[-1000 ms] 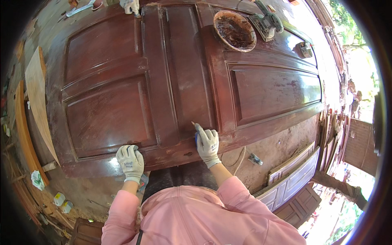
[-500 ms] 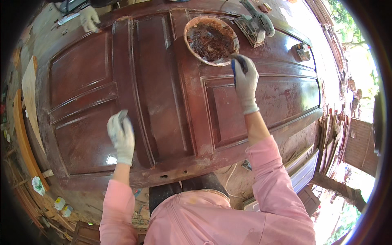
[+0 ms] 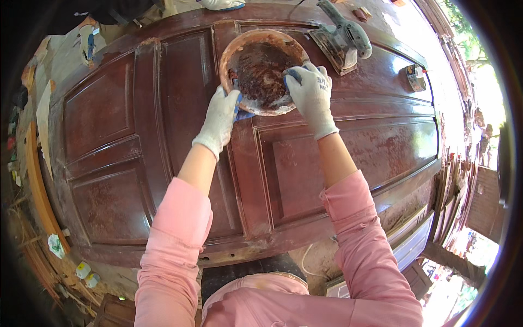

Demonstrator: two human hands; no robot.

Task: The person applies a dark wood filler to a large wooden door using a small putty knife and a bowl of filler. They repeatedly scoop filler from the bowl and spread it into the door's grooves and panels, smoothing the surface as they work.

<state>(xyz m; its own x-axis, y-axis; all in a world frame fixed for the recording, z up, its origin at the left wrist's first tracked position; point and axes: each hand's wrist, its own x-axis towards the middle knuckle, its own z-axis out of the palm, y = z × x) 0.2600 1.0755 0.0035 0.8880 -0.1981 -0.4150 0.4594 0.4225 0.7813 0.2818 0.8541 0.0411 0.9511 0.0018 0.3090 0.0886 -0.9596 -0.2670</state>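
Observation:
A dark red wooden door (image 3: 125, 136) lies flat in front of me. On its far part sits a round bowl (image 3: 260, 68) caked with dark brown filler. My left hand (image 3: 220, 117), in a white and blue glove, grips the bowl's near left rim. On the right rim rests my gloved right hand (image 3: 311, 95), its fingers curled over the edge. Both pink sleeves reach out across the door panels.
An electric sander (image 3: 342, 38) rests on the door just right of the bowl. A small box (image 3: 415, 77) sits near the door's right end. Another person's gloved hand (image 3: 220, 4) shows at the top edge. Wooden frames (image 3: 41, 185) and scraps lie on the left; more doors (image 3: 414, 245) are stacked lower right.
Both hands have left the door's near edge and reached forward to the bowl. My right hand got there first, then the left closed on the rim.

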